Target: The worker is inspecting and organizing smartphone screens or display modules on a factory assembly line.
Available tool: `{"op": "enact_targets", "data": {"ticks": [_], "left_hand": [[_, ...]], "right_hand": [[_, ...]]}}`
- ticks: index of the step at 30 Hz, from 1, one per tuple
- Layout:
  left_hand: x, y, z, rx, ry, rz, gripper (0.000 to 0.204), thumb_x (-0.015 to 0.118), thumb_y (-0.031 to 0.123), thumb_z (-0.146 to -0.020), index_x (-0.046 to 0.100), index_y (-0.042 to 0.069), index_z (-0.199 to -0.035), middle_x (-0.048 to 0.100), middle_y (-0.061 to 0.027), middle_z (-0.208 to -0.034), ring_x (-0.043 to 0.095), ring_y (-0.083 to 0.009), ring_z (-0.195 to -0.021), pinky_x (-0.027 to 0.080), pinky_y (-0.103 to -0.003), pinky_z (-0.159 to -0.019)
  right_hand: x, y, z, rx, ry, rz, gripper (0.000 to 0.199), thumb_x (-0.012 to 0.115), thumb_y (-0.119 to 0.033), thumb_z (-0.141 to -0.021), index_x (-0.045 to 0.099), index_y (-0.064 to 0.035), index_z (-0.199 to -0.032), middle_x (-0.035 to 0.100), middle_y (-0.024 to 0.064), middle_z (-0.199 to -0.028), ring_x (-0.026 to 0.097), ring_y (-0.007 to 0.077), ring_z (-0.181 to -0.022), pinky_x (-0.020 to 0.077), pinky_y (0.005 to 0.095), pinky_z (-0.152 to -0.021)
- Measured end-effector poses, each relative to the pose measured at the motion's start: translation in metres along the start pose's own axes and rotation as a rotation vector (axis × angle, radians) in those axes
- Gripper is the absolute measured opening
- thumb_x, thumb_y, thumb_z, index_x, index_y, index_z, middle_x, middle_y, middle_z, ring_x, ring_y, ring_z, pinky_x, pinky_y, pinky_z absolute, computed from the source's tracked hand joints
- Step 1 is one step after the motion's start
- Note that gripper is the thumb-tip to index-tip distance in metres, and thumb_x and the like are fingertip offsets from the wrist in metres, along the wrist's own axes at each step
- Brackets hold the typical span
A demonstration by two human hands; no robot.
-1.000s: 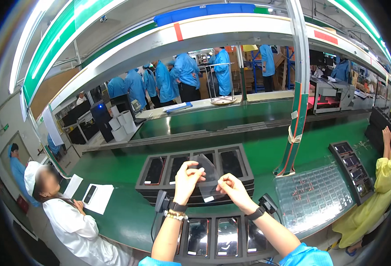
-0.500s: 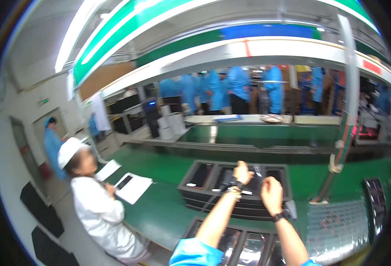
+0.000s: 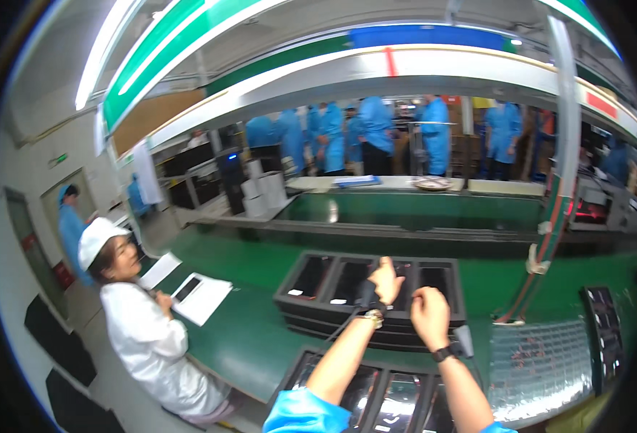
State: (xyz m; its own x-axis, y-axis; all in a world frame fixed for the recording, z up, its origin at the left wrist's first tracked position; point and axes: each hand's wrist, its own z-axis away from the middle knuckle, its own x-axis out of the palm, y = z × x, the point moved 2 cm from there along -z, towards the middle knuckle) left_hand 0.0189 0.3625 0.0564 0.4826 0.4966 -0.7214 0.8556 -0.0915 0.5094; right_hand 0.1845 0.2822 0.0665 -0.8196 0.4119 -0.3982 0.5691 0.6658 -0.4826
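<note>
A dark foam tray (image 3: 323,307), top of a stack, has compartments holding flat black glossy panels (image 3: 311,278). My left hand (image 3: 385,283) is over the middle of this tray, with its fingers stretched forward and thumb apart. Beside it, my right hand (image 3: 430,315) is curled at the tray's near right side; whatever its fingers hold, if anything, is hidden. A dark band with a cord circles my left wrist, and a black band (image 3: 445,353) my right. Nearer to me, a second tray (image 3: 378,404) holds similar glossy panels, partly covered by my forearms.
A person in white (image 3: 142,325) stands left of the green bench (image 3: 250,346), near papers (image 3: 207,297) with a dark panel on them. Right of the trays lie a clear bubbled sheet (image 3: 542,361) and a dark strip (image 3: 605,332). An upright post (image 3: 564,130) rises behind them.
The view has swung slightly right, so the bench and trays sit farther left in the picture. My hands remain over the upper tray, the left a little changed in its pose.
</note>
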Motion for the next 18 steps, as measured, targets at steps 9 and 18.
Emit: {"op": "enact_targets", "data": {"ticks": [9,18], "left_hand": [[0.011,0.001,-0.001,-0.184,0.098,0.12,0.063,0.089,0.024,-0.072,0.05,0.009,-0.119,0.071,-0.0058,-0.073,0.072,-0.0278,-0.074,0.056,-0.043,-0.076],[0.013,-0.004,0.0,-0.111,0.135,-0.011,0.061,0.088,0.022,-0.07,0.052,0.005,-0.116,0.068,-0.0149,-0.094,0.068,-0.0336,-0.091,0.055,-0.045,-0.08]], "right_hand": [[-0.005,0.006,0.006,0.07,-0.044,-0.043,0.004,0.061,-0.003,-0.084,0.062,-0.0045,-0.088,0.061,0.0132,-0.084,0.064,0.0337,-0.081,0.052,0.0434,-0.072],[0.001,0.004,0.007,0.026,-0.026,-0.033,0.005,0.062,-0.004,-0.084,0.063,-0.004,-0.089,0.062,0.0118,-0.086,0.064,0.0321,-0.074,0.0507,0.0414,-0.066]]}}
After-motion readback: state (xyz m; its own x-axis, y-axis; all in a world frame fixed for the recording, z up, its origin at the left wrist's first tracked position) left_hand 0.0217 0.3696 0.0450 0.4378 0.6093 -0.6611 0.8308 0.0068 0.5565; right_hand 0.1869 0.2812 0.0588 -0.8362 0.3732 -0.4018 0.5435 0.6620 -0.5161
